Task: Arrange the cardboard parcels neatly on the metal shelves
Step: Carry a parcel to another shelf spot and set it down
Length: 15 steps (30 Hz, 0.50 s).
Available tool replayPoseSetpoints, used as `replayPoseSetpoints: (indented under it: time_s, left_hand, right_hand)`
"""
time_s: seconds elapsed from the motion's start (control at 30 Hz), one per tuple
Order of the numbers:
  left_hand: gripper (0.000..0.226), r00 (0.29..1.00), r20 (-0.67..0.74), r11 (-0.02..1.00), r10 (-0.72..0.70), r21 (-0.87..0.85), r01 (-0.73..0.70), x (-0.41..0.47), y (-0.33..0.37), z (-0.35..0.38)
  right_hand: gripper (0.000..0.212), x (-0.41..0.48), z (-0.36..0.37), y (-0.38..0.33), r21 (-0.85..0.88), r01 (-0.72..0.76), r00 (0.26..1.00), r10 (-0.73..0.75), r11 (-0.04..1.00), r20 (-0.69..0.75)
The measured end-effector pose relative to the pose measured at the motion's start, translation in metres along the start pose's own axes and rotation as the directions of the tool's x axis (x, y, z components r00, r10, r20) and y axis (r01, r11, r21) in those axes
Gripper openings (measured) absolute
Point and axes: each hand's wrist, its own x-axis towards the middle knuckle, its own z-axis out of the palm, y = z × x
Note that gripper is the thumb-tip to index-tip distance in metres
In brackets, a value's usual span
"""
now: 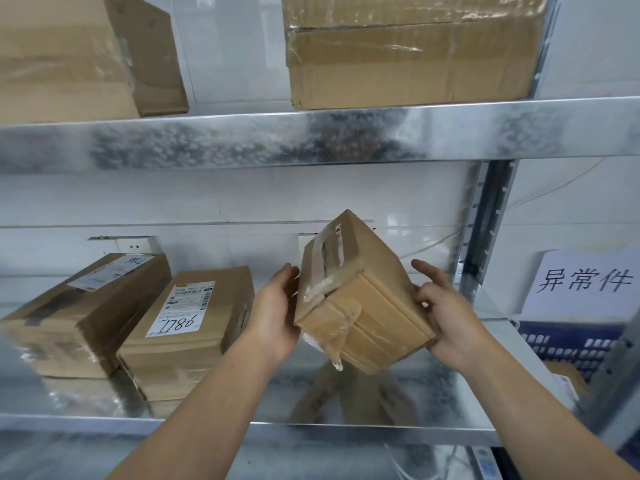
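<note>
A small taped cardboard parcel point(360, 296) is held tilted in the air above the lower metal shelf point(346, 403). My left hand point(273, 313) grips its left side and my right hand point(446, 320) grips its right side and underside. Two labelled parcels lie on the lower shelf to the left: one point(188, 327) with "7786" written on its label, and a larger one point(86, 313) beside it. On the upper shelf point(311, 136) stand a large parcel point(408, 53) at the right and another point(86, 53) at the left.
A shelf upright point(491, 223) rises to the right of the held parcel. Beyond it hangs a white paper sign point(585, 282) with black characters, above a dark blue patterned item point(568, 344). A white wall lies behind the shelves.
</note>
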Motion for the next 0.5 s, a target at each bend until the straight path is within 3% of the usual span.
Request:
replayPoseSetpoints:
  time_s: [0.2,0.37,0.43,0.5]
  left_hand:
    - [0.044,0.997,0.062,0.998,0.051,-0.040,-0.048,-0.007,0.004,0.007]
    - [0.038,0.986,0.166,1.000,-0.007,0.012,0.005,-0.022,0.008,0.024]
    - [0.049,0.979,0.199,0.999,-0.050,0.026,0.045,-0.028,0.006,0.032]
    - [0.055,0.977,0.199,0.997,-0.079,0.034,0.074,-0.031,0.002,0.038]
  right_hand:
    - [0.034,-0.003,0.010,0.009,-0.087,-0.096,0.995,0.095,0.992,-0.021]
    - [0.059,-0.003,0.017,0.016,-0.084,-0.177,0.984,0.174,0.981,-0.047]
    - [0.072,-0.007,0.023,0.015,-0.029,-0.199,0.980,0.198,0.980,-0.018]
    - [0.070,-0.013,0.030,0.014,0.021,-0.208,0.978,0.208,0.978,0.016]
